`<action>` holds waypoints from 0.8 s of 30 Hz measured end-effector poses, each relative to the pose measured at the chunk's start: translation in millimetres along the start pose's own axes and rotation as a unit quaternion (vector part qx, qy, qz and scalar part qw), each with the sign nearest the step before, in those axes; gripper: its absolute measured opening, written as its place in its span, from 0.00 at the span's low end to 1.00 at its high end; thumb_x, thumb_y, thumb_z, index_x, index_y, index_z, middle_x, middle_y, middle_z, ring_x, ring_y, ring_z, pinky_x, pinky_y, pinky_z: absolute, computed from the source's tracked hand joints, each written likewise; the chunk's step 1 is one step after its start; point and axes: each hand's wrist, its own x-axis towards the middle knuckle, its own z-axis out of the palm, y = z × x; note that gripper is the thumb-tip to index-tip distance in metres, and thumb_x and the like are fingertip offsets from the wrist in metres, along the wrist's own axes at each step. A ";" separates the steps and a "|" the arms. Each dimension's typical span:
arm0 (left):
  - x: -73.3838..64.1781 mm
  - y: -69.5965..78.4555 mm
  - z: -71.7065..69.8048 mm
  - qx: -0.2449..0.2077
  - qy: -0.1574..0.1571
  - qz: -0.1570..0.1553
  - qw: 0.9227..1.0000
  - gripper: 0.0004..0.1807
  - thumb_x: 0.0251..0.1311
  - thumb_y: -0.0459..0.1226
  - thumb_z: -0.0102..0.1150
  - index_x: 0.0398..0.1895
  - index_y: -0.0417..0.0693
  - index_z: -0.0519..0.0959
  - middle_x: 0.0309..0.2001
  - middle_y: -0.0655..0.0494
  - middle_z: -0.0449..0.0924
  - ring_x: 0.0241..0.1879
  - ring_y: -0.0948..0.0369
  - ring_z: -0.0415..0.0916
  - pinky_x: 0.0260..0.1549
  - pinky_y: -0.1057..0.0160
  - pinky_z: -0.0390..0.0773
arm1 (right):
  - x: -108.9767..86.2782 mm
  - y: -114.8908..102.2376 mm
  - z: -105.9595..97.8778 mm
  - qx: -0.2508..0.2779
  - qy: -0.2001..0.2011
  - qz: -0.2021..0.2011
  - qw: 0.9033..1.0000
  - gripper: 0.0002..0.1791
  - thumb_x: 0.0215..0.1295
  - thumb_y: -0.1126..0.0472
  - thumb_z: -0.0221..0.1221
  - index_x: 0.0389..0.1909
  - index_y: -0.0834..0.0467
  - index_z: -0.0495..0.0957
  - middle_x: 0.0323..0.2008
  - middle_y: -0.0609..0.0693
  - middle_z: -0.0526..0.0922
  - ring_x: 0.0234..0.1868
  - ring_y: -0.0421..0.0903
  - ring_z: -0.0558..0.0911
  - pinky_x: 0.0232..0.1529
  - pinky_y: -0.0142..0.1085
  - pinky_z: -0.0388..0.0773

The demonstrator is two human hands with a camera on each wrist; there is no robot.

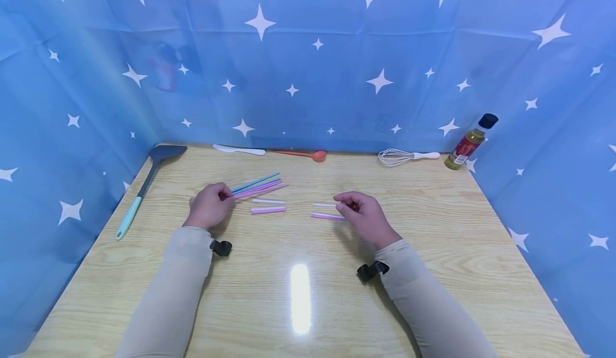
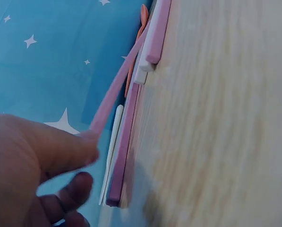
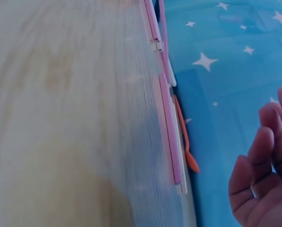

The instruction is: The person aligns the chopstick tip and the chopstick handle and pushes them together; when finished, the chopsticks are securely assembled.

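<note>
My left hand (image 1: 208, 207) pinches the near end of a long pink stick (image 2: 113, 90) between thumb and finger, tilting it above the table. Beside it, other long sticks (image 1: 256, 187) in blue, purple and pink lie fanned out. Shorter sticks lie closer to me: a white one (image 1: 269, 202) and a pink one (image 1: 268, 210) on the left, a white one (image 1: 323, 205) and a pink one (image 1: 326, 216) on the right. My right hand (image 1: 364, 219) hovers at the right ends of the latter, fingers loosely bent, holding nothing in the right wrist view.
Along the back edge lie a white knife (image 1: 240, 150), a red spoon (image 1: 317, 155) and a whisk (image 1: 399, 157). A bottle (image 1: 466, 146) stands at the back right. A dark spatula (image 1: 148, 179) lies along the left edge. Blue star-patterned curtain (image 1: 308, 74) surrounds the table.
</note>
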 end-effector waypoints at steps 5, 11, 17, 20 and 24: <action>-0.2 1.3 -0.1 0.052 -0.015 -0.015 0.998 0.06 0.73 0.41 0.60 0.42 0.48 0.81 0.43 0.47 0.83 0.41 0.48 0.77 0.51 0.37 0.63 | -0.1 -0.1 -0.5 -0.004 0.000 -0.002 1.000 0.15 0.77 0.59 0.62 0.57 0.64 0.84 0.39 0.55 0.82 0.36 0.48 0.76 0.36 0.33 0.75; -3.5 5.9 -2.0 0.059 -0.007 -0.040 0.997 0.06 0.72 0.39 0.59 0.41 0.47 0.80 0.42 0.46 0.83 0.40 0.47 0.76 0.50 0.36 0.62 | 0.3 1.6 -0.7 -0.018 -0.004 -0.002 1.000 0.15 0.77 0.60 0.62 0.57 0.64 0.84 0.37 0.51 0.82 0.35 0.48 0.76 0.35 0.33 0.75; -4.6 12.2 -0.9 0.041 0.008 -0.026 0.999 0.05 0.73 0.38 0.60 0.42 0.46 0.79 0.41 0.46 0.81 0.40 0.47 0.75 0.51 0.36 0.61 | 2.0 3.0 -1.8 -0.042 -0.023 0.021 0.999 0.13 0.75 0.61 0.63 0.54 0.63 0.86 0.33 0.51 0.80 0.33 0.48 0.75 0.33 0.34 0.73; -3.4 16.6 3.5 0.029 -0.007 0.007 1.000 0.05 0.74 0.39 0.60 0.43 0.47 0.81 0.41 0.47 0.80 0.41 0.48 0.75 0.51 0.38 0.62 | 2.4 3.4 -2.8 -0.069 -0.042 0.046 0.996 0.11 0.74 0.61 0.63 0.51 0.61 0.87 0.33 0.51 0.81 0.32 0.47 0.75 0.33 0.35 0.73; -4.0 24.8 11.0 0.012 -0.049 0.057 0.997 0.06 0.75 0.38 0.60 0.45 0.49 0.85 0.44 0.48 0.80 0.43 0.50 0.75 0.52 0.41 0.67 | 2.6 5.1 -3.9 -0.105 -0.079 0.072 0.989 0.10 0.74 0.59 0.63 0.49 0.57 0.89 0.33 0.50 0.81 0.31 0.46 0.74 0.33 0.38 0.73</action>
